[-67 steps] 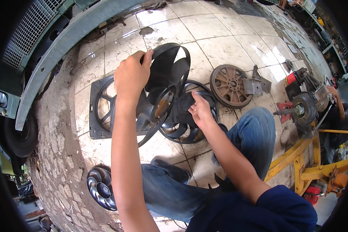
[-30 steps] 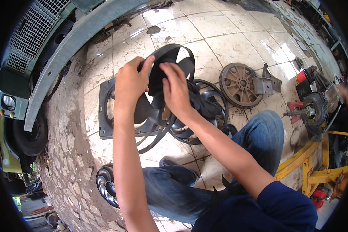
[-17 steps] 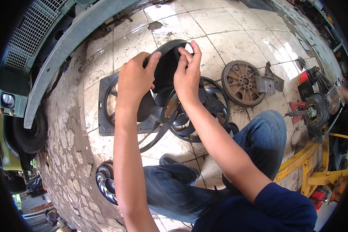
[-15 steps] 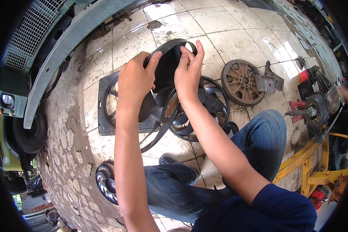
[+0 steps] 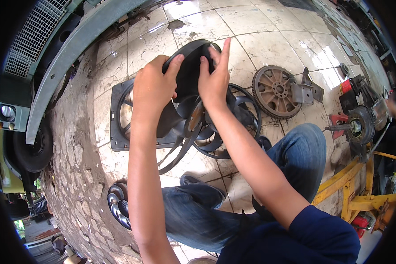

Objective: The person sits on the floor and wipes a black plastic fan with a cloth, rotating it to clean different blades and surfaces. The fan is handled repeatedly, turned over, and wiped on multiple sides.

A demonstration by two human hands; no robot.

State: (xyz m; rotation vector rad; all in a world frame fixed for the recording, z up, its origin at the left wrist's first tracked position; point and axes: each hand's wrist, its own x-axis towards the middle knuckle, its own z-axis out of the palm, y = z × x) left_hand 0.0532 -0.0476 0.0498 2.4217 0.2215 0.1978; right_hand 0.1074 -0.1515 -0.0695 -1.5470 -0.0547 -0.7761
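Observation:
A large black radiator fan (image 5: 188, 70) is raised in front of me, above the floor. Its round hub (image 5: 193, 119) looks rusty, and a long curved blade hangs toward me. My left hand (image 5: 152, 86) is closed on the left edge of the upper blade, thumb on top. On the opposite edge, my right hand (image 5: 214, 88) has its forefinger pointing up and its thumb close to the black surface; its other fingers are blurred and partly hidden behind. Whether the right hand touches the blade I cannot tell.
Beneath the fan lie a square black shroud (image 5: 118, 116) and a ringed fan (image 5: 256, 110). A toothed flywheel (image 5: 266, 92) and a metal bracket (image 5: 307, 93) are to the right. At lower left rests a smaller fan (image 5: 117, 204); a yellow frame (image 5: 339, 187) stands right.
The right hand's fingers have loosened from the blade's rim, the forefinger now stretched upward. The fan has tilted slightly and its upper edge sits a little higher; the left hand keeps its grip.

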